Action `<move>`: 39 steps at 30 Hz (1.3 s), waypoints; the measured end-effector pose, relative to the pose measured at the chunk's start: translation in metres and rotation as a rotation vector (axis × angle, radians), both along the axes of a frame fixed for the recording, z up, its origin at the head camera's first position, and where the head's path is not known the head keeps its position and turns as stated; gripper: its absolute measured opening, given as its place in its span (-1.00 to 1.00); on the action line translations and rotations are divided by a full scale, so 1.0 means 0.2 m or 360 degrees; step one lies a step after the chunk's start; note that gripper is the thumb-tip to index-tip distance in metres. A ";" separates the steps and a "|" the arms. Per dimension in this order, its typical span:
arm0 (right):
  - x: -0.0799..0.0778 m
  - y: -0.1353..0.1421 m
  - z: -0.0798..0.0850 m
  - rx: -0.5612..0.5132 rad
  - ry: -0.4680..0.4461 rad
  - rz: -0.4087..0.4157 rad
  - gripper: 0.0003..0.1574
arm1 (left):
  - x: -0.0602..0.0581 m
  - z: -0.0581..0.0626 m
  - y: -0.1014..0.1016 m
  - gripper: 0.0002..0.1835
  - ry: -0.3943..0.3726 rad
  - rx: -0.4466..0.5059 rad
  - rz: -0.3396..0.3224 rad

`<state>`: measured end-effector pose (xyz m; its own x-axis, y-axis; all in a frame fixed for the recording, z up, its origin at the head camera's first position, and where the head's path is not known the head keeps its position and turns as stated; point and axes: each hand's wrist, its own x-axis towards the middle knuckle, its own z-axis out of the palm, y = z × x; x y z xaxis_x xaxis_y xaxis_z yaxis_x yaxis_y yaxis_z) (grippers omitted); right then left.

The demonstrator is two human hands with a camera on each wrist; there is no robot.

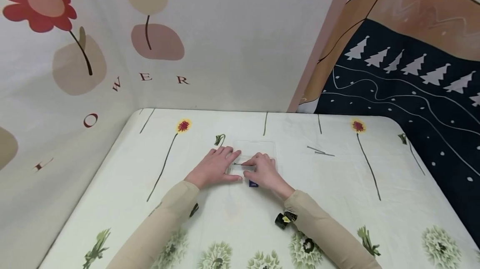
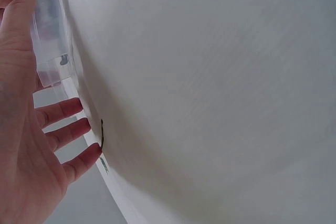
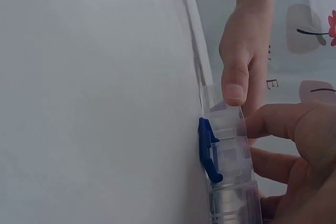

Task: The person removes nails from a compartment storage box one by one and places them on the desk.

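Observation:
A clear plastic case (image 1: pixel 256 146) stands on the table with its lid raised at the back and a blue latch (image 3: pixel 206 150) at its front. My left hand (image 1: pixel 216 168) holds the case's left end between thumb and index finger, the other fingers spread. The left thumb (image 3: pixel 234 85) lies against the front edge in the right wrist view. At the case a thin metal nail (image 1: pixel 237 164) shows by my right index fingertip. My right hand (image 1: pixel 265 172) reaches over the case, thumb and index finger apart, fingertips at its rim; part of the case is hidden beneath it.
Several loose nails (image 1: pixel 320 151) lie on the tablecloth (image 1: pixel 337 181) to the right of the case. The cloth has printed flowers. Behind the table hang a flower-print curtain (image 1: pixel 232 39) and a dark cloth with white trees (image 1: pixel 405 81).

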<state>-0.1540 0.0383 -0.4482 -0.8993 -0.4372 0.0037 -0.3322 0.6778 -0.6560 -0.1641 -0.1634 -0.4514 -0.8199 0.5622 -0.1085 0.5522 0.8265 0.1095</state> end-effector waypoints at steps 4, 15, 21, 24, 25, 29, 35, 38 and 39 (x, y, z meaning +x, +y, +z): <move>-0.01 0.00 0.00 -0.0021 0.0001 0.0006 -0.73 | 0.00 0.00 0.00 -0.06 0.0002 0.0013 -0.0002; -0.02 0.00 0.02 0.0132 -0.0029 0.0065 -0.68 | 0.00 0.00 0.00 -0.06 -0.0010 0.0010 -0.0001; -0.01 0.00 0.03 0.0151 -0.0057 0.0139 -0.64 | 0.00 0.00 0.00 -0.05 -0.0011 0.0001 -0.0005; -0.01 0.01 0.03 0.0143 -0.0067 0.0147 -0.65 | -0.01 0.00 0.00 -0.05 -0.0020 0.0014 -0.0004; -0.01 0.00 0.03 0.0139 -0.0074 0.0142 -0.66 | -0.01 0.00 0.00 -0.04 -0.0024 0.0018 -0.0006; -0.01 -0.01 0.03 0.0145 -0.0093 0.0110 -0.69 | -0.01 -0.01 0.00 -0.03 -0.0037 0.0015 -0.0014; -0.01 -0.02 0.02 0.0105 -0.0094 0.0038 -0.72 | 0.00 0.00 -0.01 -0.03 -0.0008 0.0006 -0.0020; -0.01 -0.02 0.02 0.0034 -0.0087 0.0002 -0.75 | 0.00 0.00 -0.01 -0.03 -0.0002 -0.0002 -0.0023; -0.01 -0.02 0.01 0.0010 -0.0079 -0.0008 -0.76 | 0.00 0.00 -0.01 -0.03 0.0000 -0.0007 -0.0024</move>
